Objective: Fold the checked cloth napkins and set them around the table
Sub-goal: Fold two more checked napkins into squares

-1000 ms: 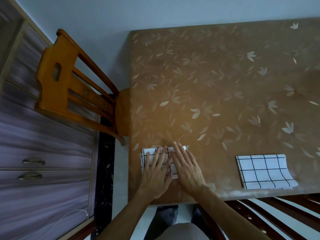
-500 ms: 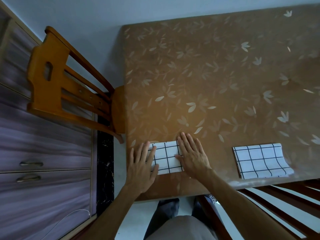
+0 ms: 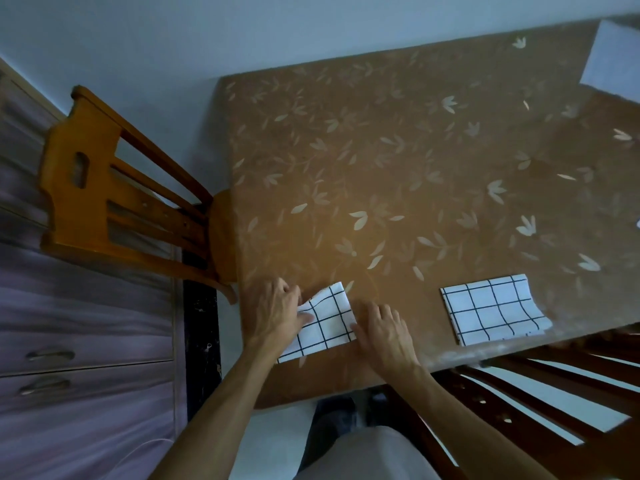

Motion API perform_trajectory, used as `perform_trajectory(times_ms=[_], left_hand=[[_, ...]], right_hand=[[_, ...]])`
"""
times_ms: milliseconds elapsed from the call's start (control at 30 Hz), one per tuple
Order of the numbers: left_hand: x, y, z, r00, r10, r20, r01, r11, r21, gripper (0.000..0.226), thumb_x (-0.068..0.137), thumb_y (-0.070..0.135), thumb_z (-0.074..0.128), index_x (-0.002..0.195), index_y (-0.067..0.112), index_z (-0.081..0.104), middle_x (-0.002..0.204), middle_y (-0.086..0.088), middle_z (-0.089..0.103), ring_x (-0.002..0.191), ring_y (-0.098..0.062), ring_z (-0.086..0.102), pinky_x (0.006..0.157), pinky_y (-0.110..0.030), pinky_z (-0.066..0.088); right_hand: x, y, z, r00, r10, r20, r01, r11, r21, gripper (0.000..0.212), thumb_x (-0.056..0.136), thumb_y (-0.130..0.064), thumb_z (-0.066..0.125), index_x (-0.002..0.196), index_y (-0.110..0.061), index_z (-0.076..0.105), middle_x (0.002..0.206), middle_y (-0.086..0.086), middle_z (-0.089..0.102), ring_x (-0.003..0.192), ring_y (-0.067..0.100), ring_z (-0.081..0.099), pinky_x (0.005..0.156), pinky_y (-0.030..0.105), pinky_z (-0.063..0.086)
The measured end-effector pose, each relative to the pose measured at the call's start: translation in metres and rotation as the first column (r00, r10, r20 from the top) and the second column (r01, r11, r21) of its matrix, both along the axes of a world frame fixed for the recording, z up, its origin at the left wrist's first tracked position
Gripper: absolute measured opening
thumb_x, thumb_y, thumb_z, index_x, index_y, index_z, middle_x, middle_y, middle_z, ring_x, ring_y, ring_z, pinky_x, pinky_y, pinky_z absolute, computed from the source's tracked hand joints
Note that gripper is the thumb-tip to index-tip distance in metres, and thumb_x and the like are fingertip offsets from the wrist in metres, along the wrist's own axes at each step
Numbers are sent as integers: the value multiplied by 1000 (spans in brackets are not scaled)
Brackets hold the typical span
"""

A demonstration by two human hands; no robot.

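My left hand [image 3: 277, 313] pinching the left edge of a folded checked napkin [image 3: 327, 323], near left of the bench [image 3: 381, 150], my right hand [image 3: 386, 336] curled at its right edge, grip I cannot tell, second napkin [image 3: 491, 310] lying well right.

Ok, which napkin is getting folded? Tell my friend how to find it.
Look along the near edge of the brown leafy table. Two checked napkins lie there. It is the napkin nearer the orange chair, with the left hand and right hand touching it; the other napkin lies alone.
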State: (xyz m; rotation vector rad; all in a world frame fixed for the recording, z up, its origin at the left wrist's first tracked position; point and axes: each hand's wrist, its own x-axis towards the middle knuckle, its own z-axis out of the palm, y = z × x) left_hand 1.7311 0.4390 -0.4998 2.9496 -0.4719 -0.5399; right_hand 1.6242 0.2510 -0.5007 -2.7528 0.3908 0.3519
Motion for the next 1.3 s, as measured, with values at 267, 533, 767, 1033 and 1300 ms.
perform_trajectory(times_ms=[267, 533, 767, 1033, 1300], left_hand=[[-14, 1, 32, 815, 303, -494, -538, 711, -453, 27, 83, 25, 79, 87, 18, 53, 86, 4, 64, 80, -14, 63, 60, -19, 44], [-30, -10, 66, 623, 498, -603, -778, 312, -546, 37, 84, 29, 78, 115, 19, 61, 107, 1, 72, 91, -14, 70, 72, -31, 60], [-5, -3, 80, 621, 544, -565, -760, 244, -602, 45, 90, 19, 71, 131, 20, 51, 108, 5, 66, 92, -10, 67, 64, -25, 58], [92, 45, 56, 679, 502, -536, -724, 337, -602, 53, 83, 16, 78, 130, 14, 54, 110, -4, 71, 98, -18, 70, 88, -42, 59], [228, 79, 18, 832, 421, -362, -555, 618, -557, 43, 89, 22, 72, 128, 13, 59, 107, -6, 74, 97, -17, 69, 88, -39, 57]], right_hand=[[-3, -13, 11, 972, -93, -217, 173, 906, 386, 60, 85, -62, 57, 125, -18, 49, 113, 4, 59, 106, 25, 59, 86, 36, 49], [21, -5, 54, 978, -55, -203, 203, 503, 840, 29, 98, -31, 56, 122, -16, 63, 117, -3, 69, 100, 10, 67, 89, 29, 55], [60, 4, 63, 992, -92, -81, 120, 602, 789, 18, 97, -20, 54, 112, -18, 65, 105, -2, 72, 90, 13, 68, 76, 29, 57], [150, 35, 58, 970, -210, -124, 232, 647, 727, 16, 94, -24, 61, 107, -17, 66, 92, -2, 71, 76, 3, 65, 51, 7, 42], [272, 70, 38, 940, -303, -157, 339, 777, 531, 25, 85, -13, 67, 109, -15, 67, 88, -6, 64, 86, 13, 60, 73, 22, 45]])
